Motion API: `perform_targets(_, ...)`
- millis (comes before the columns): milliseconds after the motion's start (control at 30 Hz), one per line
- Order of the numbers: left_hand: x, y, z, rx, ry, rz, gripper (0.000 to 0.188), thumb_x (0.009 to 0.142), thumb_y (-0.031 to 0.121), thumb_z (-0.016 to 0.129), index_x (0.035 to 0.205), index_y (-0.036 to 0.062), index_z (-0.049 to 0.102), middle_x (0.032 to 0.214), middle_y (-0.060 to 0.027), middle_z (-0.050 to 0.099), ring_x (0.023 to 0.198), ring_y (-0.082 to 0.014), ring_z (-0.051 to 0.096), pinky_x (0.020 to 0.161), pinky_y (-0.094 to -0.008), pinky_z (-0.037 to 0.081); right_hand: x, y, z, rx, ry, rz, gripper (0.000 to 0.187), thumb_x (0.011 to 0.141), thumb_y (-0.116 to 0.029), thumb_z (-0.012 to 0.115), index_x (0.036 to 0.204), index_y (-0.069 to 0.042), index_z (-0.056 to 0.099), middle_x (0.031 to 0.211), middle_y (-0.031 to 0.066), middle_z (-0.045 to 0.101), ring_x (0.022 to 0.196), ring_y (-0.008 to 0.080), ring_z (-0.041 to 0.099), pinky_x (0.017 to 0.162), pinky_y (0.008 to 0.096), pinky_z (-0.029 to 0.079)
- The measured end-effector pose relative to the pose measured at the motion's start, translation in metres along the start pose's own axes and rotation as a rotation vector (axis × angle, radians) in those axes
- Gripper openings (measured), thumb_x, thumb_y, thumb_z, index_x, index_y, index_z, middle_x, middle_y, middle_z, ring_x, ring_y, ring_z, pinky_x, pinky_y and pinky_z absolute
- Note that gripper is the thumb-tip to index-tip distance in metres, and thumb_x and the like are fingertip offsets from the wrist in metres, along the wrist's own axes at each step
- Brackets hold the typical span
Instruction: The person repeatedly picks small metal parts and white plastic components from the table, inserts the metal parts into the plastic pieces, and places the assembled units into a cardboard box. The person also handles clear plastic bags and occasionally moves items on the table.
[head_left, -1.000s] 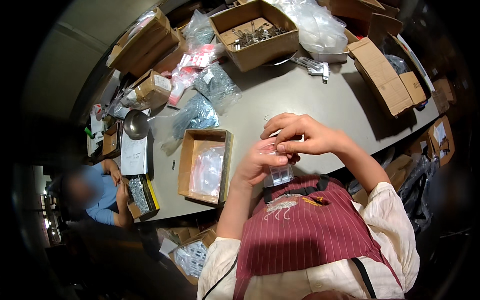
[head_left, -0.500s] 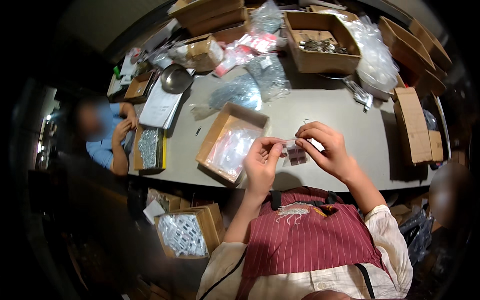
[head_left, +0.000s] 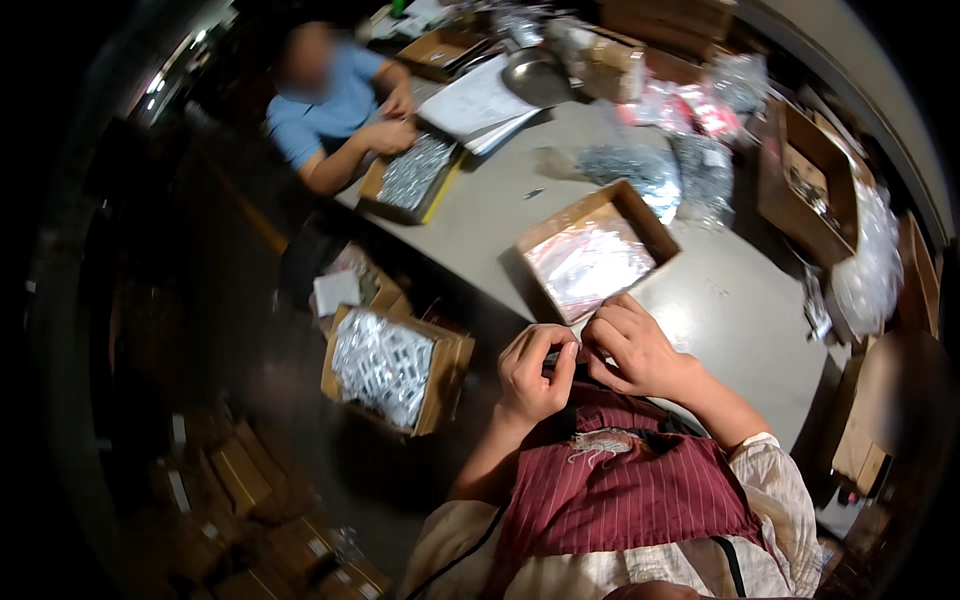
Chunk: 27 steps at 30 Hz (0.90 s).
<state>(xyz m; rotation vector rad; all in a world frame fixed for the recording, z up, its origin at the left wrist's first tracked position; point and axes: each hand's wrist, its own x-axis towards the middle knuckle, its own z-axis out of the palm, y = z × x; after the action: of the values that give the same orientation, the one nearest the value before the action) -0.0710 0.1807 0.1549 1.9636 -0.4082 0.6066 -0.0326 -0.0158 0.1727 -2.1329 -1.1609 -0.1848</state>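
- While both hands meet close to the chest, the left hand [head_left: 535,372] and the right hand [head_left: 635,350] pinch one small dark flat thing [head_left: 560,362] between their fingertips. It is too small to tell what it is.
- The left hand is curled, with its thumb and fingers pressed on the near end of the small thing. The right hand is curled too and pinches the far end.
- Just past the right hand sits an open brown cardboard box [head_left: 640,215] with clear shiny plastic bags [head_left: 590,262] inside. It almost touches the knuckles.
- Out to the side of the left hand, lower down, is a second brown cardboard box [head_left: 447,385] full of small clear packets [head_left: 380,365].
- Far past both hands, on the grey round table [head_left: 720,310], lie heaps of see-through bags of small metal bits [head_left: 650,170].
- Another person in a blue shirt [head_left: 325,105] works well away from the hands, over a flat tray of silver bits [head_left: 412,172].
- To do this well, I think the fingers should hold only the edges, press softly and evenly, and keep the small thing flat so it does not slip or bend.
- I think it helps to keep both hands near the open box, so the move is short.
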Motion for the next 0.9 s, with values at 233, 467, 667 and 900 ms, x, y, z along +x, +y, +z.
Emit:
perform_targets(233,-0.055,-0.064,-0.096,0.197,0.487,-0.335,0.008,0.097,0.007,0.065,0.100,-0.0003,0.064,0.091,-0.0107,0.068,0.082,-0.0228,0.065,0.076,-0.0339,0.052,0.042,0.037,0.044,0.011,-0.173,-0.112,0.031,0.073,-0.017,0.077,0.094,-0.004,0.057,0.087,0.0148,0.061,0.089,0.0354,0.062,0.092,0.0480,0.047)
perform_targets(467,-0.109,-0.153,-0.179,0.909,0.402,-0.493,0.012,0.095,0.006,0.062,0.106,0.0035,0.066,0.102,-0.0162,0.068,0.097,-0.0382,0.063,0.086,-0.0451,0.051,0.033,0.194,0.064,-0.498,-0.150,0.450,0.039,0.082,-0.014,0.070,0.117,0.000,0.062,0.110,0.0220,0.065,0.099,0.0435,0.064,0.091,0.0507,0.051)
perform_targets(667,-0.093,-0.165,-0.101,0.554,0.307,-0.438,0.015,0.096,0.007,0.063,0.111,0.0055,0.064,0.104,-0.0135,0.069,0.096,-0.0365,0.065,0.083,-0.0445,0.053,-0.011,0.275,0.064,-0.514,-0.177,0.663,0.056,0.091,-0.014,0.062,0.143,0.000,0.046,0.136,0.0324,0.052,0.113,0.0500,0.058,0.096,0.0520,0.050)
perform_targets(900,-0.037,-0.132,-0.037,0.287,0.072,-0.187,0.006,0.093,0.001,0.062,0.097,0.0034,0.067,0.096,-0.0123,0.070,0.092,-0.0331,0.067,0.082,-0.0436,0.053,0.002,0.219,0.037,-0.230,0.092,0.784,0.023,0.084,-0.014,0.071,0.103,-0.002,0.074,0.094,0.0149,0.076,0.086,0.0303,0.074,0.079,0.0359,0.057)
